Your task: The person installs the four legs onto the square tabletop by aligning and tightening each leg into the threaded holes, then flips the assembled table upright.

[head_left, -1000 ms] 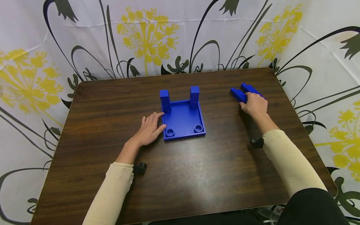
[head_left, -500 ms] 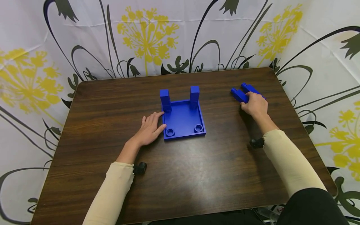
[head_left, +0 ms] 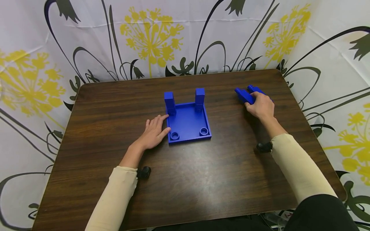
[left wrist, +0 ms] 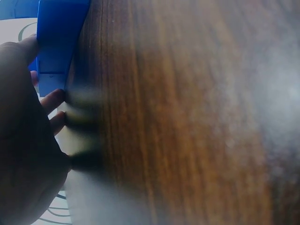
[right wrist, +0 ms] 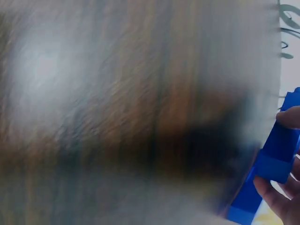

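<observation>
My left hand (head_left: 151, 133) lies flat beside a blue square tray (head_left: 188, 122), with fingers extended and touching its left side. Two upright blue square posts (head_left: 169, 102) stand in the tray's far corners, while round sockets (head_left: 203, 131) show in the near corners. Off to the right, my right hand (head_left: 262, 106) pinches a blue square post (head_left: 244, 97) with a narrower peg end pointing away. A second loose post (head_left: 255, 89) lies just behind it, partly covered by the hand. The right wrist view shows fingers on the held post (right wrist: 279, 145).
Everything rests on a brown wood-grain table (head_left: 115, 106) with rounded corners. A white curtain (head_left: 179, 38) with yellow and grey flowers hangs behind and along the right side. Bare tabletop lies between the tray and the loose posts.
The post in my right hand has shifted slightly left and its peg end appears raised, separating a little from the other post. My left hand and the tray have stayed still.
</observation>
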Demonstrator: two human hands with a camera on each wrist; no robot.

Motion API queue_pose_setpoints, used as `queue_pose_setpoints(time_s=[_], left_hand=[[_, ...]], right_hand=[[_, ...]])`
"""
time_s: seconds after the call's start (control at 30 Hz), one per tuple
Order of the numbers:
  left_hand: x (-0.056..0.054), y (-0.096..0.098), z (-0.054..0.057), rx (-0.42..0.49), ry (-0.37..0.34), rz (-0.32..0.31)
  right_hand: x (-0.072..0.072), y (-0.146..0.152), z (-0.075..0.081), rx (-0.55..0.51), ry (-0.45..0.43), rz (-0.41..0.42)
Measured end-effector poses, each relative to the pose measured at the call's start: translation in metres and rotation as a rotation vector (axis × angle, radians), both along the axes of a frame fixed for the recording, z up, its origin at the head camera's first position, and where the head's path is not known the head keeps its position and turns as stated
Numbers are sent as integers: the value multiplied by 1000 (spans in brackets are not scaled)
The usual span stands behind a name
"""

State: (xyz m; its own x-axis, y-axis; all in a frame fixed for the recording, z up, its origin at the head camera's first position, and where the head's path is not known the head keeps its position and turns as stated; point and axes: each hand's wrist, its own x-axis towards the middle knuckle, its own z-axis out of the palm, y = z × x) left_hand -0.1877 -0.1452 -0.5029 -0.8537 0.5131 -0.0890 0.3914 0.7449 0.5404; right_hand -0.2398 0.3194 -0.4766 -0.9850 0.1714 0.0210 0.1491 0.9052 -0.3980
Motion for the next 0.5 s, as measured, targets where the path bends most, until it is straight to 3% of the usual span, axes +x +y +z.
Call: queue_pose_setpoints(time_s=[0.17, 0.5], left_hand=[[0, 0, 0, 1, 0, 2], [1, 0, 0, 6, 5, 4]], right_hand=[[-1, -10, 10, -97, 89, -8], [1, -32, 33, -412, 279, 34]])
